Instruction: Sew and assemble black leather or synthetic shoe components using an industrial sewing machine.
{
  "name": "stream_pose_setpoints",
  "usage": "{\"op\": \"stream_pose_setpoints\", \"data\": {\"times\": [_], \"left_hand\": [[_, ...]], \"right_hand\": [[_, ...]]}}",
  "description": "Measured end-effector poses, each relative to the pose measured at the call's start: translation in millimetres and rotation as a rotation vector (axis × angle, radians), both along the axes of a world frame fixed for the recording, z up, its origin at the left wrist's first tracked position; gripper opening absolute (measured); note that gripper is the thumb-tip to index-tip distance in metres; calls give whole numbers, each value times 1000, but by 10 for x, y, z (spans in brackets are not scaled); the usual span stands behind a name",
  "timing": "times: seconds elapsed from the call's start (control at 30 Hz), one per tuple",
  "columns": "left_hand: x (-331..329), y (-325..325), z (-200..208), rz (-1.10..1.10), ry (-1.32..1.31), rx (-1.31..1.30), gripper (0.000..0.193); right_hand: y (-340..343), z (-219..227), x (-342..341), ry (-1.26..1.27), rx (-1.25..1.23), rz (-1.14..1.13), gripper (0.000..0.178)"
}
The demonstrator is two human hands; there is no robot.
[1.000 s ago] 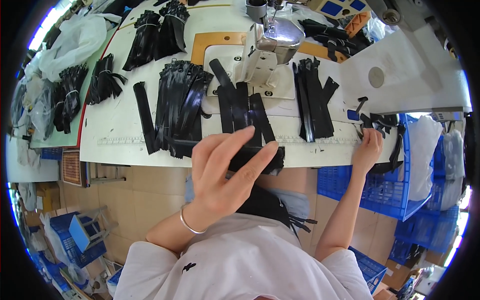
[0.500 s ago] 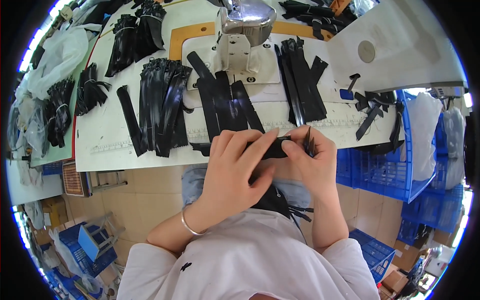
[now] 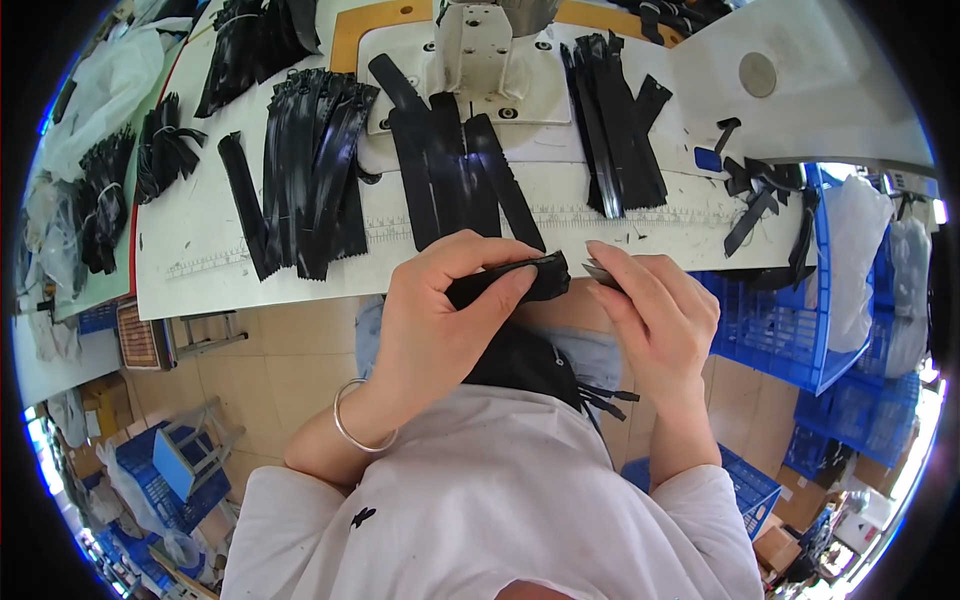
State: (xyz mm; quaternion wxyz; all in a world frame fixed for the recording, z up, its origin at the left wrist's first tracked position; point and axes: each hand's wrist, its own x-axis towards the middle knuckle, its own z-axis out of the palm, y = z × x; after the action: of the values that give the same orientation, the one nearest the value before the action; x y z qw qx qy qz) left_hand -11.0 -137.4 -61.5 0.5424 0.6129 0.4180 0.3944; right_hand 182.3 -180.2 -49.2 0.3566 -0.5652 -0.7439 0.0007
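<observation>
My left hand (image 3: 435,310) pinches a folded black fabric strip (image 3: 545,277) between thumb and fingers, just off the table's front edge. The strip's cut end points right, toward my right hand (image 3: 665,320). That hand is closed around small metal thread snips (image 3: 598,272), mostly hidden in the palm, with only the tips showing. A narrow gap separates the snips from the strip. Ahead of my hands, long black strips (image 3: 455,190) lie in front of the sewing machine (image 3: 480,45).
More black strips, apparently zippers (image 3: 315,180), lie at left, and another group (image 3: 615,130) lies right of the machine. Black scraps (image 3: 755,195) sit near the table's right end. A blue crate (image 3: 770,320) stands against that end. A ruler scale (image 3: 570,218) runs along the white tabletop (image 3: 190,285).
My right hand has moved right, away from the strip, and the snips' tips now point left. My left hand has shifted left and keeps the strip. The view has tilted down slightly.
</observation>
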Motion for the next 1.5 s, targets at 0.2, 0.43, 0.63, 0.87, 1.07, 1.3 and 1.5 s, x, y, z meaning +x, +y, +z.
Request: {"op": "stream_pose_setpoints", "data": {"times": [0.2, 0.43, 0.63, 0.87, 1.07, 1.3, 1.5], "left_hand": [[2, -9, 16, -39, -9, 4, 13], [-21, 2, 19, -127, 88, 41, 13], [-6, -30, 58, -91, 77, 38, 17], [31, -34, -7, -58, 268, 274, 30], [-88, 4, -337, -38, 498, 647, 39], [0, -80, -675, 46, 714, 909, 39], [16, -99, -831, 74, 661, 945, 41]], "right_hand": [[7, 19, -10, -150, 43, 33, 36], [20, 68, 6, -217, -30, 140, 34], [17, 37, 48, 154, -220, 25, 34], [29, -78, -90, 758, -732, -127, 16], [252, -230, -20, 547, -716, -116, 21], [195, -278, -94, 73, -420, -155, 44], [-39, -370, -135, -46, -378, -150, 41]]}}
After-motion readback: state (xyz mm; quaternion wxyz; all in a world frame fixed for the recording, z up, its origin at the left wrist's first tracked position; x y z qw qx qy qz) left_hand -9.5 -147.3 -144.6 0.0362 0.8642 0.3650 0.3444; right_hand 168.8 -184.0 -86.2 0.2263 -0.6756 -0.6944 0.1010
